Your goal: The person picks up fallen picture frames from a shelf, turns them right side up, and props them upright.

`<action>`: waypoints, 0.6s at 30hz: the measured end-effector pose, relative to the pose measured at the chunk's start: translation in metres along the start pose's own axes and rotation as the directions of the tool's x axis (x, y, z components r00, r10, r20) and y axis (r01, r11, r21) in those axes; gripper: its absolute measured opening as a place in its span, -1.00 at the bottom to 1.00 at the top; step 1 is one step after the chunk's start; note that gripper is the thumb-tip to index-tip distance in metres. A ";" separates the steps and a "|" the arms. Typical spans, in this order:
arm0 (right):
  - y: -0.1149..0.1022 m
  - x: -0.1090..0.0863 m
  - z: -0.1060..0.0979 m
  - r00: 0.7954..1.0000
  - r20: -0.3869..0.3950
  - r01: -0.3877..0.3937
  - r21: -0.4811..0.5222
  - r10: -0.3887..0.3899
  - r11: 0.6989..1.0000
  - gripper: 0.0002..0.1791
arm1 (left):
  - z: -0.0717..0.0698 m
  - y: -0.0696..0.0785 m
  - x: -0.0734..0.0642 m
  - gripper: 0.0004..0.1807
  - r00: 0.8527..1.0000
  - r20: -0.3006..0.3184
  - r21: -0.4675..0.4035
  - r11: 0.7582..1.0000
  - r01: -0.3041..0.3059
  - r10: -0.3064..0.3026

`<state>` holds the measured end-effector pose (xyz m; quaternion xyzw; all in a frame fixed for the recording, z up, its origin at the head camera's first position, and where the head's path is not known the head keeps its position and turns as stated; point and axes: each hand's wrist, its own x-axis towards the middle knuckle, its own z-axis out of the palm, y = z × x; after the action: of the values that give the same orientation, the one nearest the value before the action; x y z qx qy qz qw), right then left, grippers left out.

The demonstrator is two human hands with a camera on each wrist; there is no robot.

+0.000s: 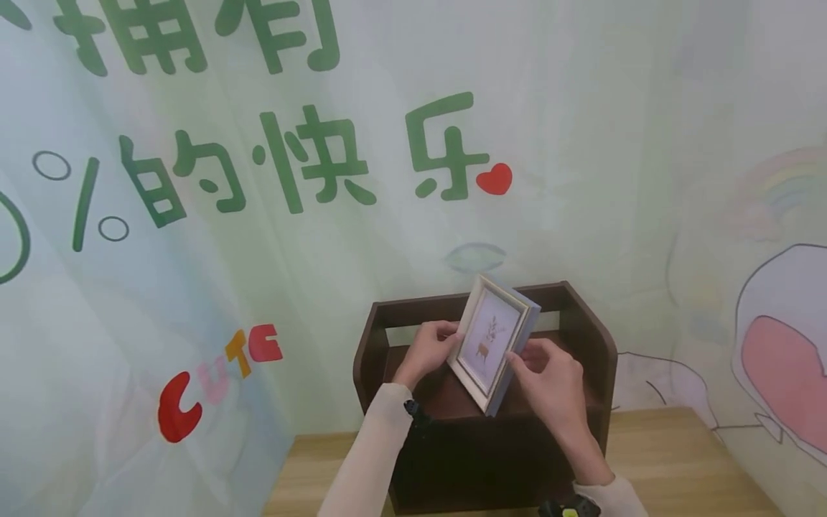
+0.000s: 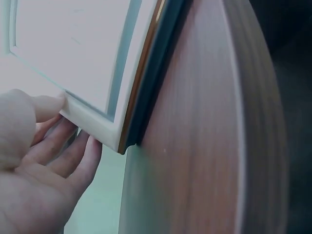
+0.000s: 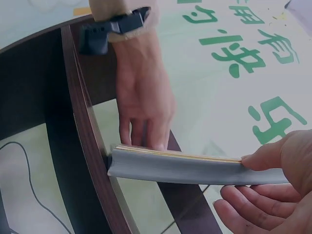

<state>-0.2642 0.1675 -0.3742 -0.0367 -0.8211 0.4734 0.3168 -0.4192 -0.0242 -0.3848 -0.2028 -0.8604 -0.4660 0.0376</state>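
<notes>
A picture frame with a pale gold-edged border and a small drawing inside stands tilted over the top of a dark brown wooden shelf. My left hand pinches its left edge, thumb in front and fingers behind, as the left wrist view shows at the frame's white border. On the opposite side my right hand grips the edge between thumb and fingers. From the right wrist, the grey side of the frame shows edge-on, its lower corner right at the shelf board.
The shelf's raised side panels and back rail surround its top. It stands on a light wooden table. Behind hangs a printed curtain with green characters and a red heart. A thin cord runs below the shelf.
</notes>
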 end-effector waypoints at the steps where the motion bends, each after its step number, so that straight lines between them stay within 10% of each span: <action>1: 0.001 0.002 -0.001 1.000 0.008 -0.003 -0.002 0.003 1.000 -0.66 | -0.001 0.000 -0.001 -0.69 1.000 -0.005 0.000 1.000 0.006 -0.006; 18: 0.015 0.022 -0.015 0.994 0.105 -0.011 0.023 0.008 1.000 -0.59 | -0.013 -0.004 -0.023 -0.73 0.998 -0.040 -0.059 0.998 0.038 -0.040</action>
<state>-0.2768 0.1953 -0.3704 -0.0120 -0.8307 0.4859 0.2714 -0.4015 -0.0434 -0.3862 -0.1775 -0.8494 -0.4954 0.0401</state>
